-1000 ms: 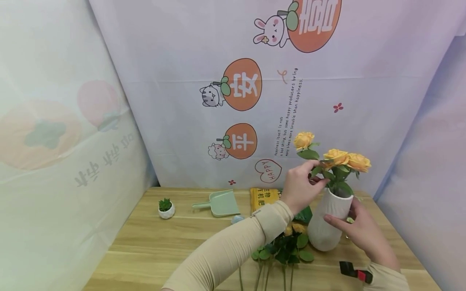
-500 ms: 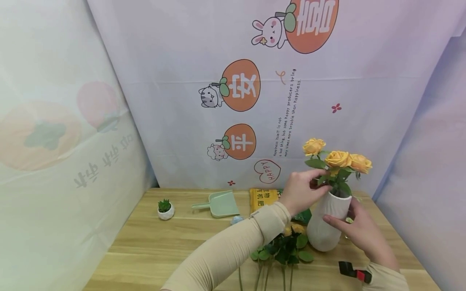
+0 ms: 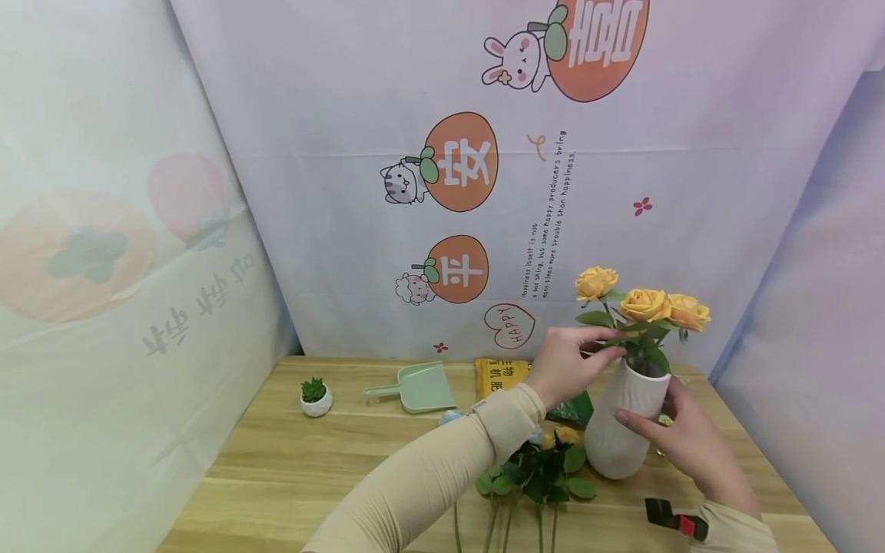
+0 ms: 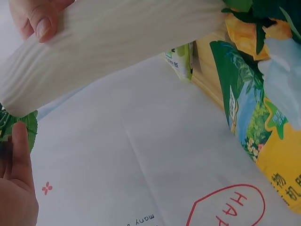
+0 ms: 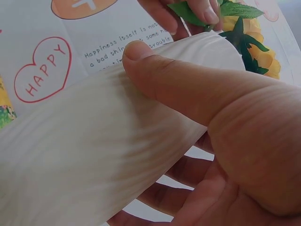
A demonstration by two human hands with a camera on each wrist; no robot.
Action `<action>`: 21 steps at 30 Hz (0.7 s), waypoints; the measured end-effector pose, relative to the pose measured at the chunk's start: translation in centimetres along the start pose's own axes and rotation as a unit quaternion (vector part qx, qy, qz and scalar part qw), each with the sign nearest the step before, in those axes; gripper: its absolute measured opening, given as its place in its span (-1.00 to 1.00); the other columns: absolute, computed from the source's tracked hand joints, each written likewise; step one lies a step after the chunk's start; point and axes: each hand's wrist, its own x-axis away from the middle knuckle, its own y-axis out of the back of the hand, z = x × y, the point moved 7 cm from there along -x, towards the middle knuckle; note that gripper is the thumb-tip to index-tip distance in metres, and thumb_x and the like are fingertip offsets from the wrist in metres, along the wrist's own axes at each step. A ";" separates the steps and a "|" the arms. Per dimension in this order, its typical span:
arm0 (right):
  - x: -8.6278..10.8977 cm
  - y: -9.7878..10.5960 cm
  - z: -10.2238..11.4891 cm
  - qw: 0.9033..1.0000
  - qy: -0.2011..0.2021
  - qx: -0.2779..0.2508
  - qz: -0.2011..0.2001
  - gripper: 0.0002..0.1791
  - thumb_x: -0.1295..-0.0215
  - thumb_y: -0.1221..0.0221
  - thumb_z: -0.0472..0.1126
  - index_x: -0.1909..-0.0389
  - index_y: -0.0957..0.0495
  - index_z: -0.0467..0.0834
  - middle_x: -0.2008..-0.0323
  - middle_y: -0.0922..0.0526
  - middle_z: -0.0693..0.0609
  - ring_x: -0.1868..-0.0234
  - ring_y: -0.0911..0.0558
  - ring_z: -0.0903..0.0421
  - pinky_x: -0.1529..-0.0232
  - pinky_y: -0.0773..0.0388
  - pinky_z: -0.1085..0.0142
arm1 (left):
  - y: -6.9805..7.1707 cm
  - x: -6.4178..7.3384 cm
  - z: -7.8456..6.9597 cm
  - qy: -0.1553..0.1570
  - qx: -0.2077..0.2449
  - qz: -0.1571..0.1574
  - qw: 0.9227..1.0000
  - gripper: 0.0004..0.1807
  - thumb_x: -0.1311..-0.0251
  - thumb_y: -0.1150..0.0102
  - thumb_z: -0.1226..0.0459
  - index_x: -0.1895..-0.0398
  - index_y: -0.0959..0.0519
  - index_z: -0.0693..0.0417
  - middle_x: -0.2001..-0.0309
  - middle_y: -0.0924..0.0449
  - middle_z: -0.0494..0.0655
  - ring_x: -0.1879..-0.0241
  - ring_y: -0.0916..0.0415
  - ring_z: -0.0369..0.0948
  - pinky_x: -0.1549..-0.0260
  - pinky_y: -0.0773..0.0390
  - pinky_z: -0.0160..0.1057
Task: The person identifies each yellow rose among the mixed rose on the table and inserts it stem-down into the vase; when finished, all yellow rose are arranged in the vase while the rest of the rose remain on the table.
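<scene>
A white ribbed vase (image 3: 622,422) stands slightly tilted on the table, several yellow roses (image 3: 646,305) spreading from its mouth. My right hand (image 3: 698,438) grips the vase from the right, thumb across its front and fingers curled behind, as the right wrist view shows. At the rim, my left hand (image 3: 574,361) pinches the leafy stem of the leftmost yellow rose (image 3: 596,283). In the right wrist view, the left fingertips (image 5: 209,15) touch the green stem just above the rim. The stems inside the vase are hidden.
More roses with leafy stems (image 3: 539,468) lie on the table, left of the vase. Behind them are a yellow and green bag (image 3: 501,376) and a light green dustpan (image 3: 423,386). A small potted succulent (image 3: 316,397) stands far left. Printed cloth hangs behind.
The leftmost rose has moved right and down, closer to the other blooms, with my left hand lowering slightly. My right hand and the vase have stayed nearly still.
</scene>
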 end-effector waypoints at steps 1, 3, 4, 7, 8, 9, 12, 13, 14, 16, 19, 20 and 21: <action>0.0 0.0 0.0 1.000 -0.001 0.001 0.000 0.10 -0.48 -0.39 0.10 -0.69 0.05 -0.34 -0.43 -0.36 -0.52 -0.33 -0.48 -0.52 -0.02 -0.69 -0.22 | 0.1 0.0 0.1 0.006 0.014 -0.006 1.000 -0.77 -0.49 -0.37 0.22 -0.11 -0.81 0.02 0.07 -0.85 -0.18 0.27 -0.65 -0.66 0.26 -0.61 -0.62; 0.0 0.0 -0.1 1.000 -0.003 0.003 0.002 0.10 -0.48 -0.39 0.11 -0.69 0.04 -0.34 -0.42 -0.37 -0.51 -0.32 -0.49 -0.51 -0.01 -0.70 -0.21 | 0.2 0.1 0.3 0.022 0.046 -0.016 0.999 -0.81 -0.49 -0.36 0.25 -0.06 -0.83 0.03 0.12 -0.85 -0.18 0.31 -0.62 -0.67 0.29 -0.64 -0.59; 0.0 0.0 -0.1 1.000 -0.004 0.004 0.003 0.09 -0.48 -0.39 0.11 -0.68 0.03 -0.34 -0.42 -0.38 -0.51 -0.32 -0.49 -0.50 0.00 -0.70 -0.19 | 0.2 0.1 0.4 0.029 0.062 -0.023 0.997 -0.82 -0.49 -0.37 0.26 -0.03 -0.83 0.05 0.15 -0.85 -0.17 0.32 -0.62 -0.68 0.30 -0.65 -0.57; 0.0 0.0 -0.1 1.000 -0.005 0.006 0.004 0.08 -0.48 -0.39 0.12 -0.67 0.01 -0.34 -0.40 -0.41 -0.50 -0.31 -0.51 -0.48 0.02 -0.71 -0.14 | 0.3 0.0 0.7 0.048 0.095 -0.040 0.994 -0.87 -0.45 -0.40 0.28 0.04 -0.83 0.08 0.18 -0.85 -0.17 0.33 -0.62 -0.68 0.28 -0.68 -0.53; 0.0 0.0 -0.1 1.000 -0.005 0.006 0.004 0.08 -0.48 -0.38 0.12 -0.67 0.01 -0.35 -0.40 -0.41 -0.49 -0.31 -0.51 -0.47 0.02 -0.71 -0.13 | 0.3 0.0 0.8 0.052 0.098 -0.045 0.993 -0.88 -0.44 -0.42 0.28 0.06 -0.82 0.08 0.19 -0.84 -0.18 0.32 -0.62 -0.68 0.28 -0.68 -0.53; 0.0 0.0 -0.1 1.000 -0.005 0.005 0.004 0.07 -0.48 -0.39 0.11 -0.66 0.01 -0.35 -0.39 -0.41 -0.49 -0.31 -0.51 -0.47 0.02 -0.71 -0.13 | 0.3 0.0 0.9 0.055 0.097 -0.048 0.993 -0.89 -0.43 -0.43 0.27 0.07 -0.81 0.07 0.18 -0.84 -0.19 0.32 -0.61 -0.69 0.28 -0.67 -0.54; 0.0 0.1 0.0 1.000 -0.004 0.004 0.004 0.07 -0.48 -0.38 0.10 -0.67 0.01 -0.35 -0.40 -0.41 -0.49 -0.31 -0.51 -0.47 0.02 -0.71 -0.13 | 0.1 0.0 1.1 0.061 0.077 -0.045 0.994 -0.89 -0.41 -0.46 0.24 0.08 -0.81 0.04 0.17 -0.84 -0.23 0.33 -0.59 -0.70 0.28 -0.65 -0.56; 0.0 0.0 0.0 1.000 -0.004 0.004 0.004 0.07 -0.49 -0.38 0.11 -0.67 0.01 -0.35 -0.39 -0.41 -0.49 -0.31 -0.51 -0.47 0.02 -0.71 -0.13 | 0.1 0.1 1.2 0.062 0.064 -0.042 0.995 -0.88 -0.40 -0.47 0.22 0.09 -0.81 0.02 0.17 -0.84 -0.25 0.33 -0.58 -0.71 0.29 -0.64 -0.58; 0.0 0.0 0.0 1.000 -0.004 0.004 0.004 0.07 -0.49 -0.38 0.11 -0.67 0.02 -0.35 -0.40 -0.41 -0.49 -0.31 -0.51 -0.47 0.02 -0.71 -0.13 | 0.1 0.1 1.2 0.062 0.052 -0.038 0.996 -0.88 -0.40 -0.47 0.21 0.09 -0.82 0.00 0.18 -0.84 -0.26 0.34 -0.57 -0.71 0.29 -0.63 -0.59; 0.0 0.1 0.0 1.000 -0.005 0.003 0.005 0.08 -0.49 -0.38 0.11 -0.67 0.02 -0.35 -0.40 -0.40 -0.49 -0.31 -0.51 -0.48 0.02 -0.71 -0.13 | 0.0 0.2 1.3 0.068 0.034 -0.030 0.997 -0.87 -0.40 -0.48 0.18 0.09 -0.83 -0.02 0.18 -0.83 -0.28 0.34 -0.56 -0.71 0.30 -0.61 -0.60; 0.0 0.1 0.0 1.000 -0.007 0.002 0.006 0.09 -0.48 -0.38 0.12 -0.68 0.03 -0.34 -0.41 -0.39 -0.50 -0.32 -0.49 -0.48 0.01 -0.70 -0.15 | 0.1 0.5 1.5 0.087 0.031 -0.019 0.996 -0.81 -0.37 -0.50 0.13 0.05 -0.85 -0.04 0.16 -0.83 -0.30 0.32 -0.58 -0.70 0.30 -0.61 -0.60; 0.0 0.1 0.0 1.000 -0.007 0.002 0.005 0.09 -0.48 -0.38 0.12 -0.68 0.03 -0.34 -0.41 -0.38 -0.50 -0.33 -0.49 -0.49 0.00 -0.70 -0.16 | 0.1 0.6 1.7 0.097 0.038 -0.016 0.994 -0.78 -0.35 -0.52 0.12 0.03 -0.85 -0.04 0.15 -0.83 -0.30 0.32 -0.59 -0.69 0.30 -0.62 -0.59; 0.0 0.1 0.0 1.000 -0.008 0.003 0.005 0.10 -0.48 -0.38 0.12 -0.68 0.04 -0.34 -0.42 -0.38 -0.50 -0.33 -0.49 -0.49 -0.01 -0.70 -0.18 | 0.2 0.7 1.9 0.108 0.047 -0.012 0.993 -0.75 -0.34 -0.53 0.10 0.00 -0.85 -0.03 0.13 -0.83 -0.29 0.31 -0.61 -0.67 0.30 -0.63 -0.58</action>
